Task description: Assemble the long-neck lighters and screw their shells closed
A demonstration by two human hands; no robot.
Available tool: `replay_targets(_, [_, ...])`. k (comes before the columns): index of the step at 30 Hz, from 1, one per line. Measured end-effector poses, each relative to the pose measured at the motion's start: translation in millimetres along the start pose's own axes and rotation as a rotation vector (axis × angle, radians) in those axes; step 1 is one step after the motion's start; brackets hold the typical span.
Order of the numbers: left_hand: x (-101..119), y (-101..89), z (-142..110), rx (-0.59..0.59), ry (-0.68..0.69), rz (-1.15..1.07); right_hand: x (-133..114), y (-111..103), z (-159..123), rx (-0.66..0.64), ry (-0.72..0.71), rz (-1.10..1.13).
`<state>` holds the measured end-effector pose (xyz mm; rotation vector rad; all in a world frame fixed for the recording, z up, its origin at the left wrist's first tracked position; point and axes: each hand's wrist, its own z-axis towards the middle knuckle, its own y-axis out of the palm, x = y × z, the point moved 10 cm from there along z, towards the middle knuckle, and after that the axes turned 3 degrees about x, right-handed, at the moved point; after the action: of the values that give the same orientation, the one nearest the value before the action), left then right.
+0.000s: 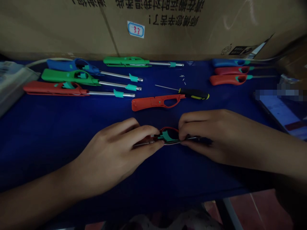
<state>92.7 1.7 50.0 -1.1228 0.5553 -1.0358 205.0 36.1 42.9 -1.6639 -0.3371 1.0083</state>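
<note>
Both hands hold a red long-neck lighter [165, 135] whose casing is opened up, with a teal trigger showing in its loop. My left hand [120, 150] pinches the handle side near the trigger; its fingers cover much of that end. My right hand [206, 131] grips the neck end just past the loop, thumb below and fingers above. Behind them lies a loose red lighter casing half [151, 103]. A black and yellow screwdriver [194, 94] rests just beyond it, its shaft pointing left. Several tiny screws [183, 79] are scattered nearby.
At the back left lie a blue lighter [64, 65], green lighters [64, 76] [124, 61] and a red lighter [55, 88]. More lighters [227, 80] lie at the back right, near a phone [283, 111]. A cardboard box [72, 32] walls off the back; a plastic bag [11, 83] sits left.
</note>
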Motion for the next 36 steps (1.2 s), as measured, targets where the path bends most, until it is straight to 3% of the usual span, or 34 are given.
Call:
replay_targets(14, [-3.6,2.1,-0.4,0.019,-0.045,-0.088,-3.5,3.1,-1.2,-0.033,0.008,-0.024])
replay_targets(27, [-7.8,5.2,-1.0,0.005,-0.144,-0.154,-2.9,-0.9,-0.2,0.032,0.009,-0.028])
replay_targets(36, [-5.3,4.7,0.6,0.005,-0.133,-0.157,-3.2,-0.2,0.4,0.001,0.027,0.035])
